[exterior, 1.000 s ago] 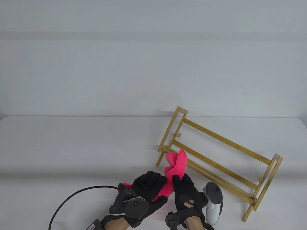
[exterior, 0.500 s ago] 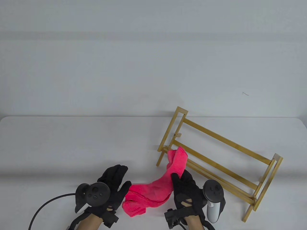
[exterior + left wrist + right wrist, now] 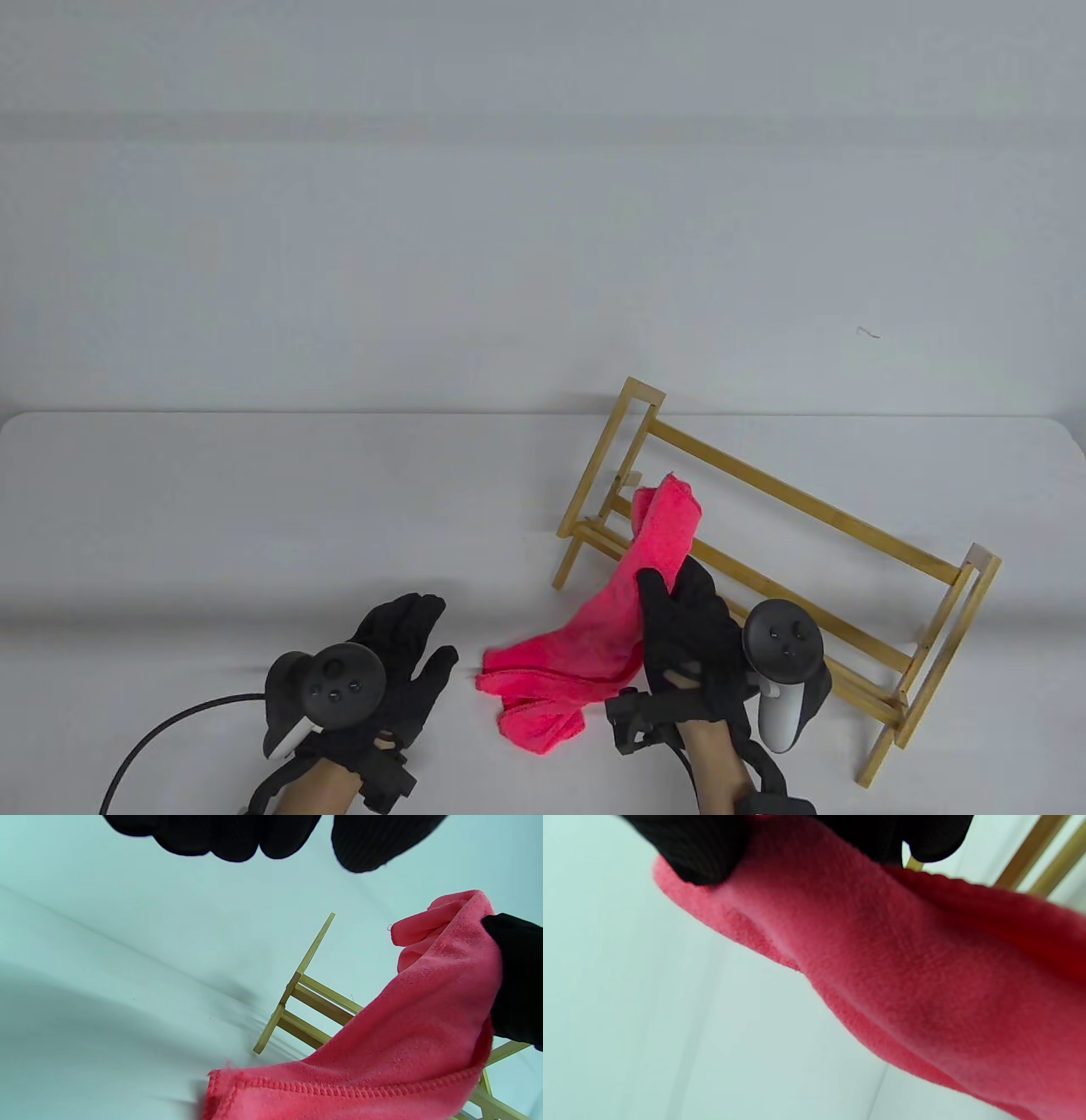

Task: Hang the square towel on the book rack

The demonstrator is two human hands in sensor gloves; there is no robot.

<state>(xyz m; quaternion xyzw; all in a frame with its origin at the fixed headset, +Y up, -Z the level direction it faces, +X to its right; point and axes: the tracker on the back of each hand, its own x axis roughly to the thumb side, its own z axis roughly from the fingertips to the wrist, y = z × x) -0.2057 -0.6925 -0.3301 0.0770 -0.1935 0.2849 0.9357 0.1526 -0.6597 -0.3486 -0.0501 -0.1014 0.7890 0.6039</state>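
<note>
The pink square towel (image 3: 594, 637) is bunched. My right hand (image 3: 683, 611) grips it near its upper end and holds that end up over the left part of the wooden book rack (image 3: 814, 543). The towel's lower end trails on the table. It fills the right wrist view (image 3: 925, 984) under my fingers (image 3: 691, 849). My left hand (image 3: 407, 645) is open and empty, left of the towel, apart from it. In the left wrist view the towel (image 3: 403, 1039) and the rack's end (image 3: 297, 993) show below my fingertips (image 3: 237, 840).
A black cable (image 3: 170, 730) runs from my left wrist to the bottom left. The white table (image 3: 254, 509) ends at its far edge just behind the rack. The rack stands slanted at the right half of the table.
My left hand let go of the towel and drew left. My right hand has lifted the towel's upper end up and right, over the rack's lower rails.
</note>
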